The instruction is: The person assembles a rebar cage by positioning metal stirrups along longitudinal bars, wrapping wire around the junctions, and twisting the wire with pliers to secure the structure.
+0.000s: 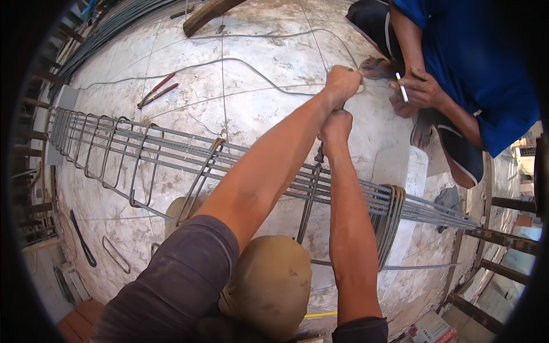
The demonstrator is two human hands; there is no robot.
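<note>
My left hand (343, 84) is closed in a fist around the upper part of a dark metal hand tool (319, 153). Just below it, my right hand (336, 126) is wrapped round the same tool. Most of its handle is hidden by my fingers, so its exact kind is unclear. The tool's lower end meets a bent steel stirrup (309, 197) on the long rebar cage (171, 154), which lies across in front of me. Several more stirrups (392, 220) are bunched together on the bars to the right of my right forearm.
Red-handled pincers (157, 91) lie on the pale floor beyond the cage, near a long curved wire (251, 67). A person in blue (480, 63) crouches at the far right, holding a cigarette (402, 87). A wooden beam (210, 16) and stacked rods (108, 40) lie farther back.
</note>
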